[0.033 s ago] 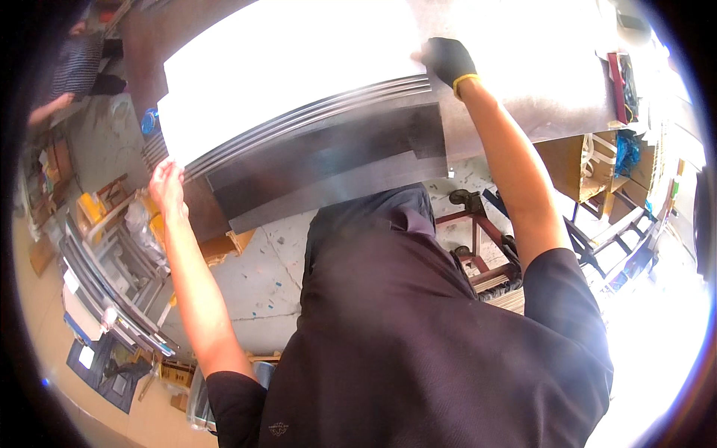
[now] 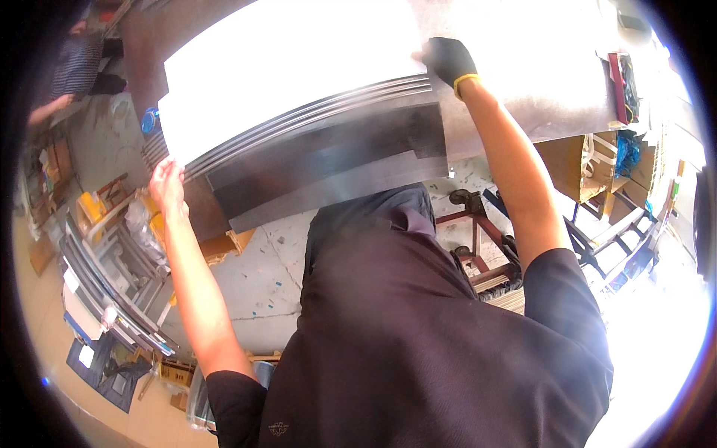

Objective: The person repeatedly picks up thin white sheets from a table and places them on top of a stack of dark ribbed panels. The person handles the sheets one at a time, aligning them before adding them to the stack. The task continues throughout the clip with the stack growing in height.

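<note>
A large, glaring white sheet [image 2: 291, 67] lies across the work table. My left hand [image 2: 169, 188], bare, pinches its near left corner. At the sheet's right edge is my right hand [image 2: 450, 61], in a black glove with a yellow cuff; its fingers close on the edge, though glare washes out the tips. Along the sheet's near side run several thin parallel metal strips [image 2: 314, 112]. Closer to me, a flat dark grey panel [image 2: 328, 160] rests at the table's front edge.
A blue roll [image 2: 150, 120] sits left of the sheet. A person in a striped top [image 2: 77, 63] is at the far left. Metal frames [image 2: 119, 299] stand at left. Cardboard boxes [image 2: 564, 160] and a wheeled dark red frame [image 2: 478, 239] are at right.
</note>
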Demonstrator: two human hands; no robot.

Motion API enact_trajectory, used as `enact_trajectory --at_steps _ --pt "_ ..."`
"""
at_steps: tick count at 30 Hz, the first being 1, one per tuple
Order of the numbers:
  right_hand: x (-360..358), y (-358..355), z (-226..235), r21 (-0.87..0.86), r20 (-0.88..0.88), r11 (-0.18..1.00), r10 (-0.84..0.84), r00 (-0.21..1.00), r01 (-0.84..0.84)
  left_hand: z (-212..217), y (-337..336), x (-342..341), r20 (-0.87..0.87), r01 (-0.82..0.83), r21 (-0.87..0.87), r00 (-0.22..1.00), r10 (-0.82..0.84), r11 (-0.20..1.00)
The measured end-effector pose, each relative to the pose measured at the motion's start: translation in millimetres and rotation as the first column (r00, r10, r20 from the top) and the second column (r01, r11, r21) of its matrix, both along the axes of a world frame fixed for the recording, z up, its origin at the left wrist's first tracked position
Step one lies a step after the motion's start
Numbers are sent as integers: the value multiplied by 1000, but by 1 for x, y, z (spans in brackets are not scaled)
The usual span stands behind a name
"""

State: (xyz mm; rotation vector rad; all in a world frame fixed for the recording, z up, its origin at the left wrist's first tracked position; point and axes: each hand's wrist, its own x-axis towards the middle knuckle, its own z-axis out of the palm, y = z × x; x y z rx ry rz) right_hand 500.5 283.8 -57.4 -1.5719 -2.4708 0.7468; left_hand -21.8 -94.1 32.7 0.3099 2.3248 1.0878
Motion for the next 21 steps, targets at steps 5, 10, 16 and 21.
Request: enact_trajectory --at_steps 5,10,16,21 --pt "-1 -4 1 13 -5 1000 -21 1000 21 -1 2 2 -9 -16 -36 1000 16 999" --pt "-4 -8 14 2 17 999 -43 999 43 -21 -3 -9 -18 -29 -22 999 28 999" --pt "-3 -9 12 8 -4 999 -44 999 44 -46 -7 -19 -101 -3 -10 995 2 1000" --pt "-5 -12 21 -100 -56 993 -76 995 71 -52 -5 -16 -76 -16 -48 997 12 999"
